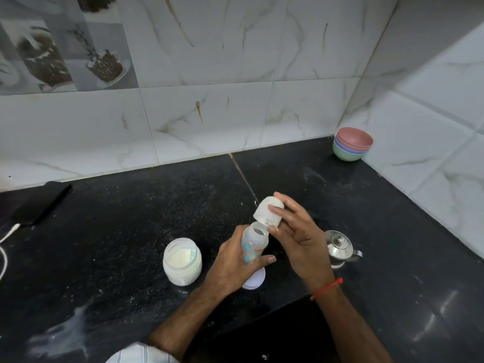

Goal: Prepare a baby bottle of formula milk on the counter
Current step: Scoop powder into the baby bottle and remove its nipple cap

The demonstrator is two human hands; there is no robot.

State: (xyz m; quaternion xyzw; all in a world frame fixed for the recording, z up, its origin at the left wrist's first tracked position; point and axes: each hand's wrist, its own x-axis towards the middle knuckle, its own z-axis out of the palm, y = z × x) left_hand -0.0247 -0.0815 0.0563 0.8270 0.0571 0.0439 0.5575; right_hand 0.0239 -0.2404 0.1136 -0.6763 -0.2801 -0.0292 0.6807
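While your left hand (230,268) grips the clear printed baby bottle (253,244), tilted, mouth open, your right hand (298,239) pinches its white domed cap (268,211) just above, seemingly apart.

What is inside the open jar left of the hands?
The jar holds white powder, filling roughly its lower part. No scoop shows in it; anything buried beneath the powder cannot be seen. Its mouth is uncovered.

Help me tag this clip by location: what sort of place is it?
Most likely a home kitchen: a black stone counter against marble-look wall tiles, with stacked bowls and a small steel pot.
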